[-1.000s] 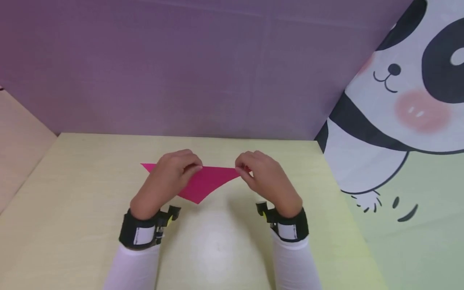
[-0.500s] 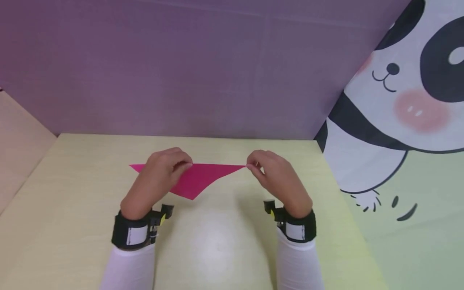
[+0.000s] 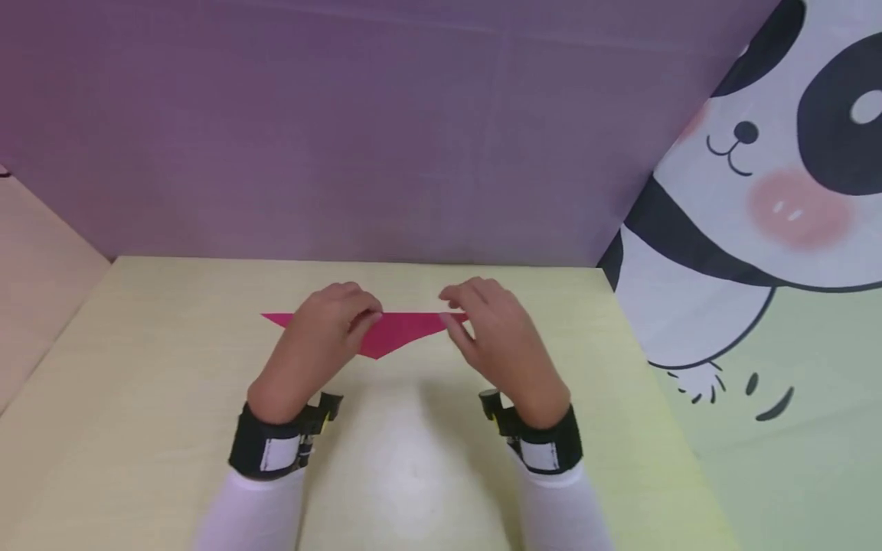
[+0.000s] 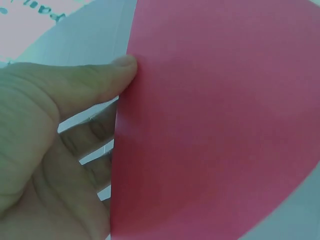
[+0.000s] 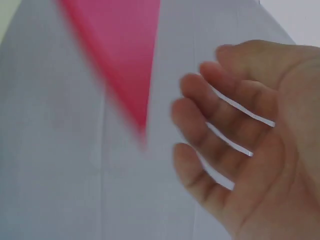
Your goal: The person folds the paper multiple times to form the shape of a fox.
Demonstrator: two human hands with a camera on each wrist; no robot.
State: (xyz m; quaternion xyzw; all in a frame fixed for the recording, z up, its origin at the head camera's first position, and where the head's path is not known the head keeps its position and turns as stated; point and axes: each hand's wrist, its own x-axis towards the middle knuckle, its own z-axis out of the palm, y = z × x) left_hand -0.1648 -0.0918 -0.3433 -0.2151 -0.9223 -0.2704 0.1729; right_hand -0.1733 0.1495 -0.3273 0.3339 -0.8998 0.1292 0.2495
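A pink sheet of paper [image 3: 403, 329], folded into a triangle, hangs above the table with its long straight edge on top and one corner pointing down. My left hand [image 3: 320, 333] pinches that top edge left of the middle; in the left wrist view the thumb [image 4: 102, 82] lies over the paper [image 4: 215, 110] and the other fingers are behind it. My right hand [image 3: 499, 337] is at the right end of the paper. In the right wrist view its fingers [image 5: 192, 122] are loosely bent, apart from the blurred pointed corner of the paper [image 5: 122, 55].
The pale wooden table [image 3: 413, 474] lies under both hands. A purple cloth backdrop [image 3: 344, 138] rises behind its far edge. On the right hangs a cloth with a printed panda [image 3: 744, 229]. Each wrist wears a black strap [image 3: 265, 444] with a small camera.
The right hand moved right, pinching the paper's tip, then let go and came back left. The left hand shifted left and back right with the paper, whose lower corner now appears higher.
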